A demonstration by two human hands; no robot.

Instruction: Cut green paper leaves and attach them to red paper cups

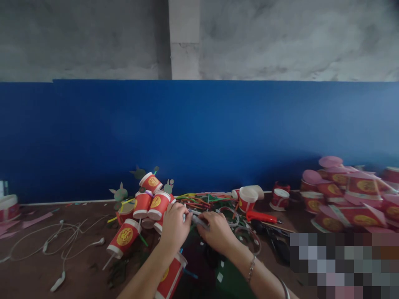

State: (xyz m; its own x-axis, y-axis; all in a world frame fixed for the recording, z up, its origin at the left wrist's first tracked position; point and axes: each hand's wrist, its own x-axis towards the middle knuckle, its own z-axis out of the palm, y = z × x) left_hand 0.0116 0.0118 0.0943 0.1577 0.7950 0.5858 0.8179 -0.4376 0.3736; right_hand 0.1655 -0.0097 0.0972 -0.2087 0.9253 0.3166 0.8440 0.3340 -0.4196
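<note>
Over the middle of the table, my left hand [178, 218] and my right hand [215, 228] face each other with their fingers closed. Between them is a slim pale grey, pen-like thing [199, 221], gripped at both ends; its exact kind is not clear. Left of my hands, red and white paper cups [158, 204] with gold emblems are piled up, some with straws and a grey paper animal cutout [120, 193]. Under my left forearm lies another red paper cup [168, 278], partly hidden. Behind my hands lies a heap of coloured straws [202, 200].
White earphones [57, 282] with a tangled cord lie at the left. To the right are a roll of tape [230, 216], a red-handled tool [262, 216], black scissors-like handles [279, 247] and stacked cups with pink paper [355, 199]. A blue wall panel [199, 133] stands behind the table.
</note>
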